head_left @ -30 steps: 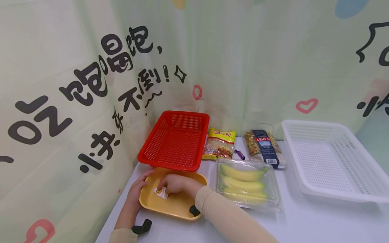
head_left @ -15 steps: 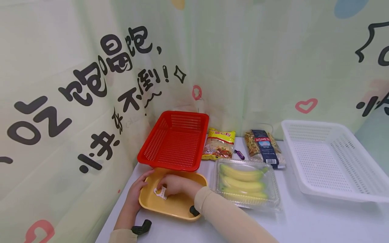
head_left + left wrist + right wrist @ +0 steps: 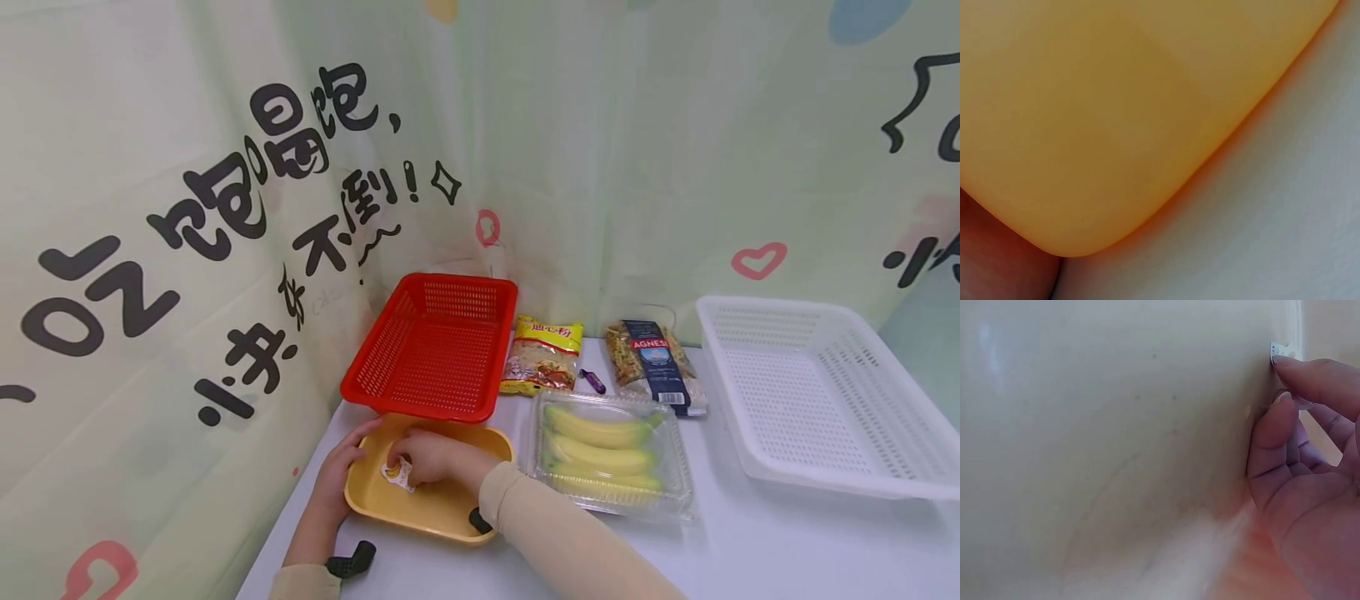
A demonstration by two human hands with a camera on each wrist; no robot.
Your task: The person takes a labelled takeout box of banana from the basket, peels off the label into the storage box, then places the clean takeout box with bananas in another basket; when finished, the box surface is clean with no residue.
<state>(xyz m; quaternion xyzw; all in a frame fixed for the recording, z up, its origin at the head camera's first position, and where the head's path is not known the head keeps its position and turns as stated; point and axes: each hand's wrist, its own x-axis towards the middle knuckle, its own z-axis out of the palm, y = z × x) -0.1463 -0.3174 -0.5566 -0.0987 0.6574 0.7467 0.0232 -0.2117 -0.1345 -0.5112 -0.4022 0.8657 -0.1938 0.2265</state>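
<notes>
Right hand [image 3: 429,455] pinches a little white card [image 3: 400,477] in the yellow tray [image 3: 438,507].
Head view shows its yellow picture; right wrist view, the fingertips [image 3: 1297,370] up close. Left hand [image 3: 335,482] touches the tray; can't tell if gripping.

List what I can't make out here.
Head: part of the printed label, covered by the right grip.
Left wrist: most of the left grip, cut off at bottom left.
Head: lettering on purple wrapper, too small.
Head: right corner of white basket, cut off by edge.
</notes>
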